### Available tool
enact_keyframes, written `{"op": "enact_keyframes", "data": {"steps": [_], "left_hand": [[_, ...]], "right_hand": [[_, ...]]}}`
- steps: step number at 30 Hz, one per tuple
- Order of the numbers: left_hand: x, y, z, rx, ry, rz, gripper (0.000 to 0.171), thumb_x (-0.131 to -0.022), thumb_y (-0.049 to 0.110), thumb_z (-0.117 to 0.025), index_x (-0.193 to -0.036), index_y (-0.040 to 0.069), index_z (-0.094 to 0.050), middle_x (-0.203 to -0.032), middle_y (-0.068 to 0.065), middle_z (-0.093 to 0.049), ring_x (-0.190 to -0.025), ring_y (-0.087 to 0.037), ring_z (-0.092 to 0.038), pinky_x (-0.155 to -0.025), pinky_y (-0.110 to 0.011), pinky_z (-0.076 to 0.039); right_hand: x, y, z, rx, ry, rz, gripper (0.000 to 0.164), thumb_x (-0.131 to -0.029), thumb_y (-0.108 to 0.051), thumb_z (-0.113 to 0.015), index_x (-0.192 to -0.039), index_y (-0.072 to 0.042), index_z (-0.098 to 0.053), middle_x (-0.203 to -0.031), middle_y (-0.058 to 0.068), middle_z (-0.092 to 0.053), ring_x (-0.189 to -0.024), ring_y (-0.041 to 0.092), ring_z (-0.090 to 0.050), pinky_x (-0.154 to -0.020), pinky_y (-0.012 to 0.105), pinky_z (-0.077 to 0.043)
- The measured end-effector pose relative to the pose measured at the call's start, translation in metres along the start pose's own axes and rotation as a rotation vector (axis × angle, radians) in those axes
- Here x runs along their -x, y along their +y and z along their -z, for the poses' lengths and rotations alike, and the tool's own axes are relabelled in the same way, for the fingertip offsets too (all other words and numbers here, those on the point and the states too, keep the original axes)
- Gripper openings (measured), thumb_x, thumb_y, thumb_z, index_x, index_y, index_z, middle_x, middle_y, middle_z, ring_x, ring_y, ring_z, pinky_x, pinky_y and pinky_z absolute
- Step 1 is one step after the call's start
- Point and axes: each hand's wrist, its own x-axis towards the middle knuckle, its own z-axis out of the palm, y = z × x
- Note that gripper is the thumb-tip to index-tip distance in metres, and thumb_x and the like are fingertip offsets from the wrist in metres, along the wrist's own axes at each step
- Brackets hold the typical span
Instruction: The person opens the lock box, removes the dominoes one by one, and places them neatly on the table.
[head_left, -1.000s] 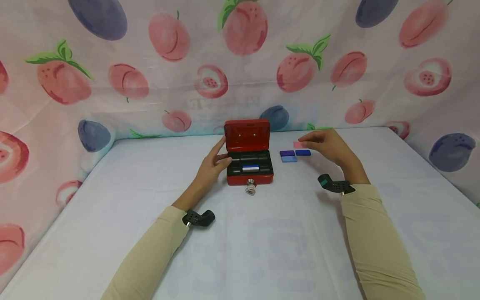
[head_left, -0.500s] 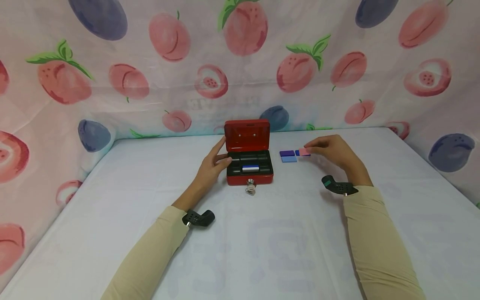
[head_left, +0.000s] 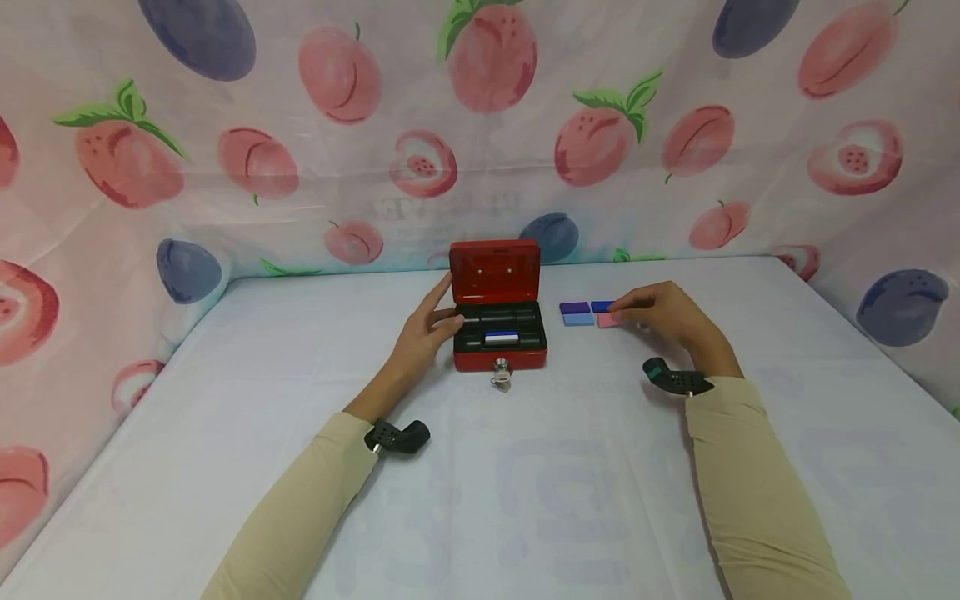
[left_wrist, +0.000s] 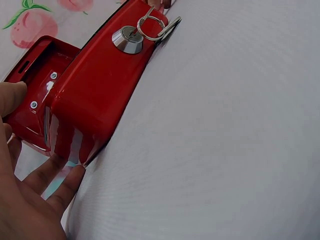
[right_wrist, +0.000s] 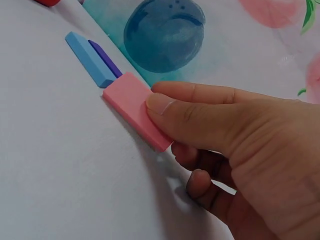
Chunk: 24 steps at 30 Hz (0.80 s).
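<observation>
A small red cash box (head_left: pixel 480 361) stands with its lid raised, a key in its front lock. My left hand (head_left: pixel 416 340) lies against its left side, thumb at the rim and straight fingers along the wall and lid. In the left wrist view the fingertips (left_wrist: pixel 75 177) meet the red side wall. Between thumb and index finger, my right hand (head_left: pixel 666 312) pinches a flat pink block (right_wrist: pixel 131 100) close over the cloth. Beside it are a light blue block (head_left: pixel 578 319), a purple block (head_left: pixel 574 307) and a dark blue block (head_left: pixel 601 306), partly behind the fingers.
Inside the box's black tray (head_left: pixel 498 319) lies a white and blue piece (head_left: pixel 501 337). Keys on a ring (left_wrist: pixel 152 30) hang at the lock. White cloth (head_left: pixel 525 483) covers the table, and a fruit-print curtain (head_left: pixel 337 167) rises behind it.
My right hand has brought the pink block from behind the dark blue block, over it, to its near side, next to the light blue one. The left hand and box have stayed put.
</observation>
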Motion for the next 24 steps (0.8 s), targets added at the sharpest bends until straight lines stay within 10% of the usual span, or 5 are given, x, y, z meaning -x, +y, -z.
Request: {"op": "enact_keyframes", "data": {"steps": [24], "left_hand": [[0.0009, 0.0017, 0.0001, -0.006, 0.003, 0.018, 0.067, -0.098, 0.015, -0.053, -0.154, 0.012, -0.017, -0.157, -0.011, -0.019, -0.131, -0.038, -0.039, -0.101, -0.051, -0.039]], "right_hand": [[0.0017, 0.0088, -0.0026, 0.072, -0.007, 0.040, 0.026, -0.090, -0.027, -0.068, -0.113, -0.014, -0.072, -0.119, 0.010, -0.058, -0.111, 0.031, -0.045, -0.095, 0.049, -0.040]]}}
